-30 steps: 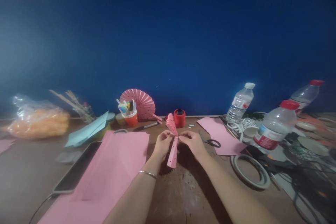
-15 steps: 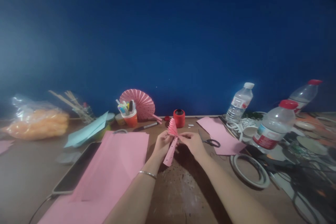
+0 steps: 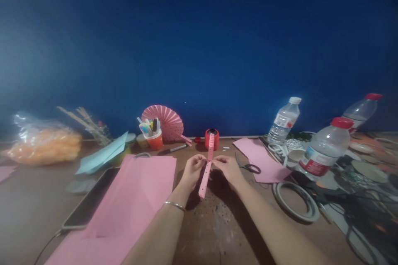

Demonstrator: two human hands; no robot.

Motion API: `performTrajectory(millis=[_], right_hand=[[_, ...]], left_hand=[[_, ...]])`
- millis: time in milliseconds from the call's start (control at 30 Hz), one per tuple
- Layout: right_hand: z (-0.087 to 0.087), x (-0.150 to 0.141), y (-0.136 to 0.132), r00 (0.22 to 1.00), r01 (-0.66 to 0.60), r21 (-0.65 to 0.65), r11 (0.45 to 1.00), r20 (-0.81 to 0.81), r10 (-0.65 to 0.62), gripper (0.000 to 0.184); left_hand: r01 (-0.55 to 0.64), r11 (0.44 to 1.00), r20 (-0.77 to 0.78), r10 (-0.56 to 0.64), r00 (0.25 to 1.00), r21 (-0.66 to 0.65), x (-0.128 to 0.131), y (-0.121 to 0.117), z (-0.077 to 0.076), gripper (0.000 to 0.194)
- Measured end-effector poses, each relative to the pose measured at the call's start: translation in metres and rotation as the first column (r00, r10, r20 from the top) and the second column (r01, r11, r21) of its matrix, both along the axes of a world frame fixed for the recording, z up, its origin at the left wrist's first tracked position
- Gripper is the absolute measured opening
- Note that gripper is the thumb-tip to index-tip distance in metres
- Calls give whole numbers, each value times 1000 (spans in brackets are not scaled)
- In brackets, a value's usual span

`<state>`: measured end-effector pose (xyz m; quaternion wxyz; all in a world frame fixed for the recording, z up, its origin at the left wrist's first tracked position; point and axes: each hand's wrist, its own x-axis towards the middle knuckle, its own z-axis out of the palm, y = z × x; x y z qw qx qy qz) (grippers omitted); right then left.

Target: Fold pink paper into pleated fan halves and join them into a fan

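Note:
Between my hands is a narrow strip of pleated pink paper [image 3: 205, 178] with dark dots, its upper end reaching in front of a red round container [image 3: 217, 140]. My left hand [image 3: 194, 169] is closed on the strip's middle from the left. From the right, the thumb and fingertips of my right hand [image 3: 226, 167] pinch at the same middle. Whether a thread or tie sits at that pinch is too small to tell. Black-handled scissors [image 3: 252, 168] lie just beyond my right hand.
A pink folded paper fan [image 3: 168, 122] stands behind a cup of pens [image 3: 154, 138]. Pink sheets [image 3: 146, 190] and a tablet [image 3: 90, 203] lie left. On the right are pink paper [image 3: 267, 163], tape rolls [image 3: 297, 203] and bottles [image 3: 284, 120].
The upper pleats, fanned out earlier, now lie pressed into a narrow strip. The paper swung left at its lower end, then back right, while both hands stayed near its middle.

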<state>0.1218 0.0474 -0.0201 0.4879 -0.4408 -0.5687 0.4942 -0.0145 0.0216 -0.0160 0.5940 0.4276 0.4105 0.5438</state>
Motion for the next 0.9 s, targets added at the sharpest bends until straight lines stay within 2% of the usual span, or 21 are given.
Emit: performTrajectory(millis=[267,467,600,767,900], right_hand=[[-4,-2,-2,1000,-11,-44,999,-23,10,24],[-5,-4,-2,998,-16,-61,998,-58,12,23],[-8,-5,-1,997,-9,-35,999,-78,6,21],[-8,-5,-3,995,-12,-30,999,-95,9,13],[-2,-4,-7,996,-29,69,997,-86,35,10]], left_hand=[[34,995,25,-32,999,-94,0,2,-1,31],[46,993,68,-39,997,-106,0,1,0,29],[49,994,81,-41,996,-94,0,2,1,28],[45,994,4,-45,999,-98,-1,7,1,28],[47,993,-19,-50,999,-111,-1,8,2,25]])
